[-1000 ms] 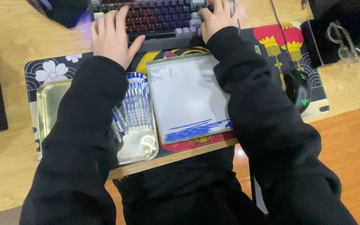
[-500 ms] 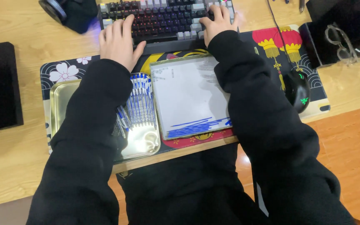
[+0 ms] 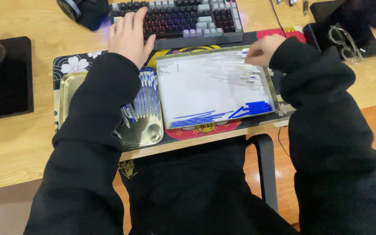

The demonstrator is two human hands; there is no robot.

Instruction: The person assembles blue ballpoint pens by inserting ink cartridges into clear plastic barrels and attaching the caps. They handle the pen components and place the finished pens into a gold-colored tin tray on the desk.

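**Fingers: left flat on keyboard, right pinching at clear pen barrels**

My left hand [image 3: 129,37] lies released, fingers spread flat on the keyboard's [image 3: 175,17] near-left edge, same as half a second ago. My right hand [image 3: 262,48] has come off the keys and is now clenched over the far-right corner of the white-lined tray [image 3: 216,87], fingertips at the clear pen barrels [image 3: 231,72]; can't tell if one is actually gripped. Blue refills [image 3: 223,114] lie along that tray's near edge. Assembled blue pens [image 3: 144,98] sit in the gold tray [image 3: 68,87] at the desk mat's [image 3: 77,65] left, partly under my left sleeve.
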